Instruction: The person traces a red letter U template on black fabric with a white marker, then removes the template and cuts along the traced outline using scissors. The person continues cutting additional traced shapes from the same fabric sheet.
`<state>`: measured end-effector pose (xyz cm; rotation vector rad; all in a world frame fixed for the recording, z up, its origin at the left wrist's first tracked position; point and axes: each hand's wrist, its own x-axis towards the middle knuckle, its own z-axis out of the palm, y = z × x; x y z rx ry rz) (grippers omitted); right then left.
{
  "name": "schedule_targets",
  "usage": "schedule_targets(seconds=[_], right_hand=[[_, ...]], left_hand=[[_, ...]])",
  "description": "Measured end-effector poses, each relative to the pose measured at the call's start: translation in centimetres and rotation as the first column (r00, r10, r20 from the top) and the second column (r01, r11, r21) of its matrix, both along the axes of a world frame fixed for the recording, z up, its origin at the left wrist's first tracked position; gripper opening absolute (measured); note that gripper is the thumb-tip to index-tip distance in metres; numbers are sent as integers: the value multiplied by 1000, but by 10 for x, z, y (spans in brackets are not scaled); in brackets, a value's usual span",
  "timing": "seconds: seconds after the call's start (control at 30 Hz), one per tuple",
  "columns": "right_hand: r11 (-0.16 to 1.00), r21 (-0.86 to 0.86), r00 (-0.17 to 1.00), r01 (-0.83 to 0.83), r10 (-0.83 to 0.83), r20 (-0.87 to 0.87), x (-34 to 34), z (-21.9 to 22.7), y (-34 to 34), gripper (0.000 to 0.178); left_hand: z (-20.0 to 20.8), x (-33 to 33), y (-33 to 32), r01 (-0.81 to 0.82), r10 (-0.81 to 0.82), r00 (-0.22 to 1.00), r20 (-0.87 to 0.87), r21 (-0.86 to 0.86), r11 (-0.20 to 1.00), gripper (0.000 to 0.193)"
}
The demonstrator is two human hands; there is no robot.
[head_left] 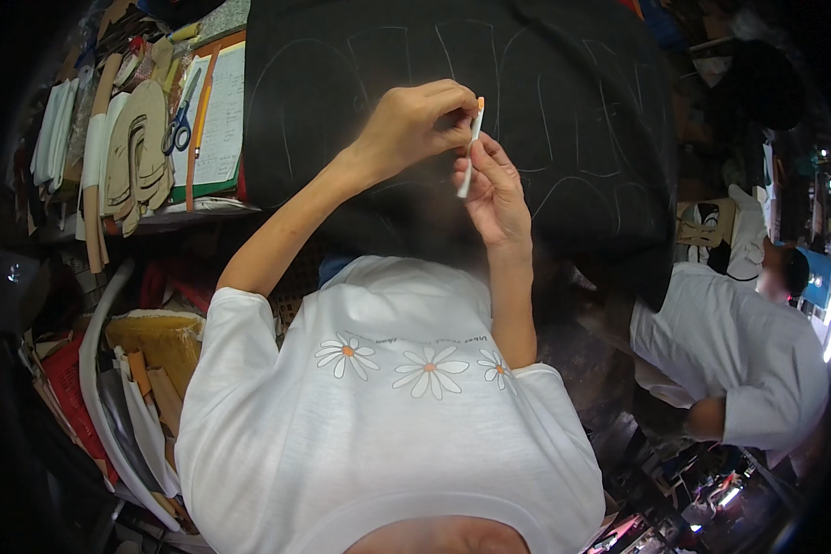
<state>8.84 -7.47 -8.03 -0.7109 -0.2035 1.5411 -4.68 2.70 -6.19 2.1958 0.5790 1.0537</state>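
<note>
Black cloth [545,102] spreads wide in front of us in a packed room. Just past its near right corner is a person [757,351] in white. Pale lines [379,30] make arches and tall shapes over much of the cloth, so we think many of the shapes are done. Some look open at one side, so we judge the lines may not all be there, and we see no cuts. Past the cloth's left edge lies paper [220,129]. Our left hand [429,120] and right hand [495,191] meet above the middle of the cloth, both grips narrow. Scissors [177,136] lie by the paper, not in use. Smallest is a white stick [476,126] with an orange end: our left hand pinches it up high, our right lower down.
</note>
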Motion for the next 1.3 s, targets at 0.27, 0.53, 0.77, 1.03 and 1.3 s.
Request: schedule_targets(seconds=[0.27, 0.53, 0.77, 1.03, 1.3], right_hand=[[989, 102, 939, 109, -136, 316, -9, -3, 1, 20], [984, 139, 917, 112, -156, 367, -7, -5, 4, 21], [968, 198, 906, 157, -221, 361, -16, -6, 11, 21], [970, 169, 907, 174, -225, 357, -18, -11, 8, 22], [955, 230, 857, 187, -273, 437, -20, -13, 12, 24]], left_hand=[[1, 0, 0, 10, -10, 1000, 14, 33, 999, 17], [-1, 0, -6, -61, 61, 998, -6, -47, 997, 13], [1, 13, -24, -155, 261, 945, 197, -433, 888, 24], [9, 23, -31, -193, 335, 924, 183, -531, 825, 15], [6, 22, -31, -177, 333, 920, 207, -537, 825, 15]])
